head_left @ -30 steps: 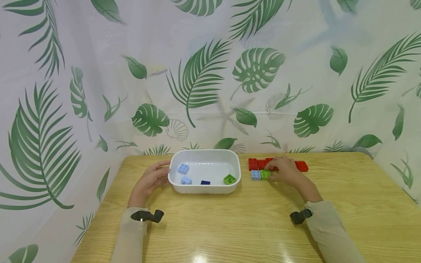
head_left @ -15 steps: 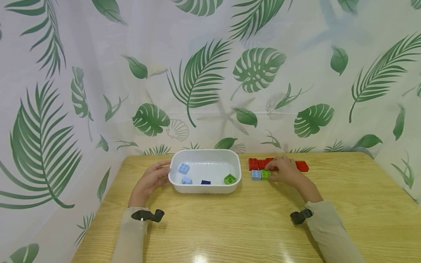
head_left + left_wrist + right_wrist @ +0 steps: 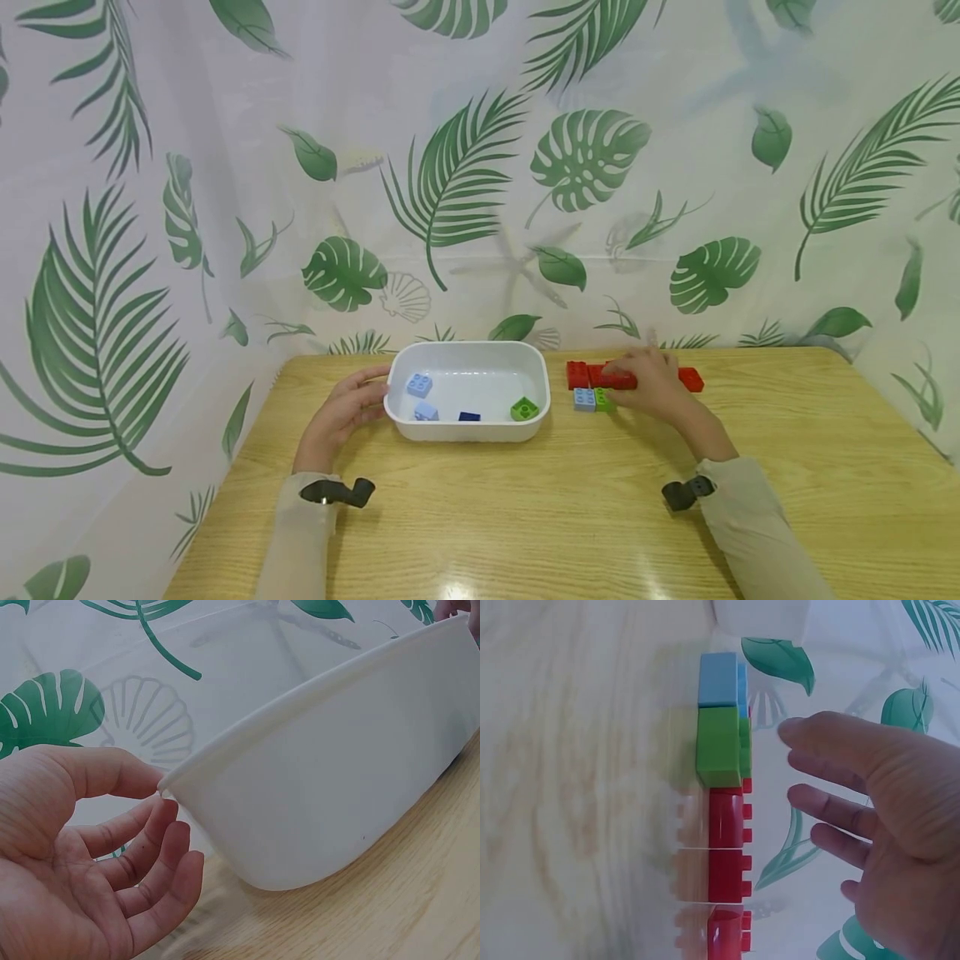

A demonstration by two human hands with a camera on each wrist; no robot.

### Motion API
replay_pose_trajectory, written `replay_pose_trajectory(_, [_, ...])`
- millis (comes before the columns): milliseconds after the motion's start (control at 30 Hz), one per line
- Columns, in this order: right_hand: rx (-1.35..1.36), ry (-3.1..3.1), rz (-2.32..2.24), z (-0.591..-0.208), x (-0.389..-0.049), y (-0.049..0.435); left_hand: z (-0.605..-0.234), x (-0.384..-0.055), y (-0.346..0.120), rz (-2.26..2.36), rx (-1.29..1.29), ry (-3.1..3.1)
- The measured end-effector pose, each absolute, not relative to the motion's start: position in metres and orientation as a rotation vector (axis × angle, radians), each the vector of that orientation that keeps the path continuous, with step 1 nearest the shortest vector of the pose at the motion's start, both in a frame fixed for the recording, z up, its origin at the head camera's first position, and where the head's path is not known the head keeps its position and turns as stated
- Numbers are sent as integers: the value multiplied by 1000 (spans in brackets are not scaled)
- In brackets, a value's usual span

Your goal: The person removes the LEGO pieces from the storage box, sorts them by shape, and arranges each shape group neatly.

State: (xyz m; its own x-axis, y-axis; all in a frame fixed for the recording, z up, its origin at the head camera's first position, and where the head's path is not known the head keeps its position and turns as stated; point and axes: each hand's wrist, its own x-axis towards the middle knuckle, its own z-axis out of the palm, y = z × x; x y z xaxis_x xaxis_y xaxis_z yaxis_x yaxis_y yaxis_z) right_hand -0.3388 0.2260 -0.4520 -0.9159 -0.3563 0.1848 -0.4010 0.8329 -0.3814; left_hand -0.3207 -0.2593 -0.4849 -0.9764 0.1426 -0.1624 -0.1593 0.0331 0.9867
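My left hand (image 3: 348, 408) is at the left end of a white plastic tub (image 3: 315, 772); in the left wrist view the upper digit lies on the rim corner and a fingertip sits right under it, pinching the lip. The other fingers curve loosely below. My right hand (image 3: 900, 802) is over a row of toy building bricks, its fingers spread apart with nothing between them. Close to its fingertips is a green brick (image 3: 718, 746), side by side with a light blue brick (image 3: 718, 679). Behind these runs a line of red bricks (image 3: 577, 375), partly hidden by the hand.
Inside the tub lie two light blue bricks (image 3: 419, 384), a dark blue brick (image 3: 468, 417) and a green brick (image 3: 523, 408). The wooden table (image 3: 495, 517) ends at the back against a leaf-patterned sheet (image 3: 465, 183).
My right hand's fingers have spread and moved off the top of the green brick, showing more red brick between them. The left hand and the tub have stayed put.
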Motion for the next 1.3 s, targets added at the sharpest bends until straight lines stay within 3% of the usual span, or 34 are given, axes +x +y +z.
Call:
replay_pose_trajectory(567, [693,-2563,749,-438,-331,190,-483,-321,-260,2060,-10,2090])
replay_pose_trajectory(1300, [995,-2579,676,-423,-345,83,-486,-324,-258,2072,-42,2082])
